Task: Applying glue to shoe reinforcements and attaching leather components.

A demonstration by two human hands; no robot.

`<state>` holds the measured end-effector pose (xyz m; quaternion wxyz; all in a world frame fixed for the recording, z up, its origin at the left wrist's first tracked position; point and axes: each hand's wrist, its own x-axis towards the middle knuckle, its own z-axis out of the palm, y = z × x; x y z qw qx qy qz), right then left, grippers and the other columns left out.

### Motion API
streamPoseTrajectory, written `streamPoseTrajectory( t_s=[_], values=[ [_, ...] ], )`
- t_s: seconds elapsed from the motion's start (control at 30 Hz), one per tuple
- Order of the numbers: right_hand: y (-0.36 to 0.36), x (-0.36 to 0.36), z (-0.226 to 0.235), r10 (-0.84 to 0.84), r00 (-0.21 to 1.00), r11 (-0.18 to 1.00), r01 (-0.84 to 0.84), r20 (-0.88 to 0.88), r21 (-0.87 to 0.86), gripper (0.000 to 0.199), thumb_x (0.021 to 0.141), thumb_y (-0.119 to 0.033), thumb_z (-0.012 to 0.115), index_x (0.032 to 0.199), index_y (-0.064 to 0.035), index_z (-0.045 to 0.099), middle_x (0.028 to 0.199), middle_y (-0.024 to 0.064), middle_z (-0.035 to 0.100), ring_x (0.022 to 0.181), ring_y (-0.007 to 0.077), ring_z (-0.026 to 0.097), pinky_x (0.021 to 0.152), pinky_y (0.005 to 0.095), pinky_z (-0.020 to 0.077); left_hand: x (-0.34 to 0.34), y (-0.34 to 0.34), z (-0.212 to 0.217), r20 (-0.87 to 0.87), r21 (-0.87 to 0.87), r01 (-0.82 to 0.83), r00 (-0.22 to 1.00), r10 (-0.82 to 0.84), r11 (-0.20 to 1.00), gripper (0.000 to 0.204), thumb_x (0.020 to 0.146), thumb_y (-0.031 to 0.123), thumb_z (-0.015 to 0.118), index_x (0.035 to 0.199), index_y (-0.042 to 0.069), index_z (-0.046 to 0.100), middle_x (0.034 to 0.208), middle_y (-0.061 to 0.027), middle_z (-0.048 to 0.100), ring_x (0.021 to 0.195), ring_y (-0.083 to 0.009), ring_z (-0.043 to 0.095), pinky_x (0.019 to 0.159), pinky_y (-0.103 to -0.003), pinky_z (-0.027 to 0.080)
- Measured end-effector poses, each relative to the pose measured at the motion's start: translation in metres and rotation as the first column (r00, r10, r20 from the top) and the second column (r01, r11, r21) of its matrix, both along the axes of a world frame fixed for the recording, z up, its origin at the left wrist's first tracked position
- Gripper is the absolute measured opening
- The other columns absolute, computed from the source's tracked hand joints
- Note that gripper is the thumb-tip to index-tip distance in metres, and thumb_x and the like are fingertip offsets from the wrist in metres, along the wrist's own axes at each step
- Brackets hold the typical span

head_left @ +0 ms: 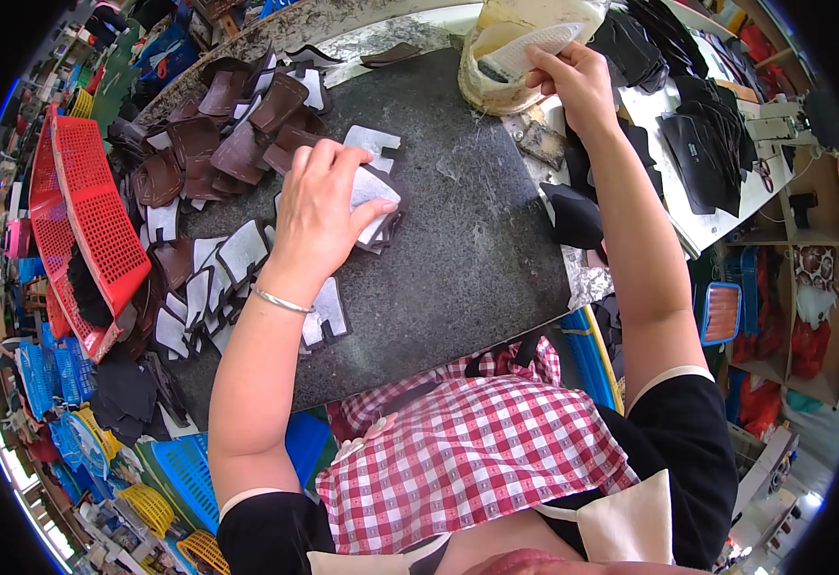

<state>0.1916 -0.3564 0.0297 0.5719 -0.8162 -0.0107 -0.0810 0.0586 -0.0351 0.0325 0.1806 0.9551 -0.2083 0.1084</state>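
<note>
My left hand [316, 203] is closed around a small stack of cut leather pieces [373, 199], white lining side up, with the thumb along the near edge. Just beyond its fingers lies a notched white-lined piece [373, 144]. At the far right, my right hand [578, 84] pinches a flat white textured piece [540, 46] between thumb and fingers. That piece is tilted over the mouth of a stained, cream-coloured tub [485, 94]; its lower end reaches inside, where the contents are hard to make out.
Brown leather pieces [194, 149] pile up on the dark work slab [467, 249], with white-lined ones [218, 273] nearer me. A red plastic basket [103, 206] stands at the left. Black cut pieces [702, 144] and scissors [765, 174] lie on the right-hand white table [750, 206].
</note>
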Motion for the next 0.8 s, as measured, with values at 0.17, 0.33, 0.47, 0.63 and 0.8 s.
streamPoseTrajectory(
  t_s=[0.17,0.33,0.47,0.63,0.8],
  values=[
    [-0.008,-0.004,-0.004,-0.011,0.999,0.959,0.021,-0.036,0.284,0.024,0.094,-0.017,0.072,0.101,0.0048,0.068,0.085,0.0092,0.072,0.071,0.0119,0.069,0.059,0.0209,0.0502,-0.005,0.006,0.022,-0.144,-0.160,-0.095,0.987,0.071,0.983,0.039,0.080,0.017,0.082,0.111,0.003,0.061,0.095,-0.0126,0.068,0.085,-0.0317,0.070,0.074,-0.041,0.055],
    [-0.023,-0.030,0.009,0.056,0.998,0.989,-0.053,-0.020,0.140,0.025,0.094,-0.016,0.070,0.105,0.0063,0.069,0.089,0.0120,0.072,0.072,0.0140,0.070,0.060,0.0231,0.0528,-0.020,-0.004,0.027,-0.510,-0.748,-0.277,0.821,-0.255,0.604,0.021,0.097,0.017,0.069,0.110,0.001,0.065,0.094,-0.0076,0.074,0.082,-0.0105,0.068,0.072,-0.029,0.054],
    [-0.017,-0.073,0.023,0.105,0.994,0.949,-0.095,-0.018,0.300,0.024,0.094,-0.016,0.071,0.104,0.0061,0.068,0.088,0.0111,0.073,0.071,0.0138,0.070,0.058,0.0218,0.0511,-0.052,-0.041,-0.014,-0.561,-0.607,-0.235,0.803,-0.200,0.759,0.020,0.093,0.009,0.068,0.112,0.004,0.067,0.084,-0.0116,0.073,0.076,-0.0202,0.072,0.074,-0.033,0.057],
    [0.006,-0.147,0.015,0.231,0.971,0.911,-0.191,-0.067,0.365,0.024,0.097,-0.015,0.069,0.109,0.0053,0.066,0.088,0.0132,0.073,0.068,0.0160,0.070,0.055,0.0247,0.0527,-0.062,-0.051,-0.017,-0.275,-0.170,-0.115,0.959,0.065,0.979,0.018,0.089,0.010,0.073,0.105,0.002,0.072,0.085,-0.0162,0.074,0.074,-0.0225,0.074,0.066,-0.035,0.056],
    [0.032,-0.182,-0.016,0.369,0.913,0.883,-0.287,-0.172,0.370,0.017,0.097,-0.008,0.068,0.109,0.0046,0.066,0.092,0.0091,0.073,0.076,0.0134,0.071,0.065,0.0245,0.0553,-0.056,-0.032,-0.021,-0.568,-0.391,-0.233,0.822,-0.034,0.890,0.026,0.089,0.003,0.068,0.113,-0.002,0.071,0.086,-0.0129,0.075,0.079,-0.0192,0.075,0.071,-0.029,0.058]
  ],
)
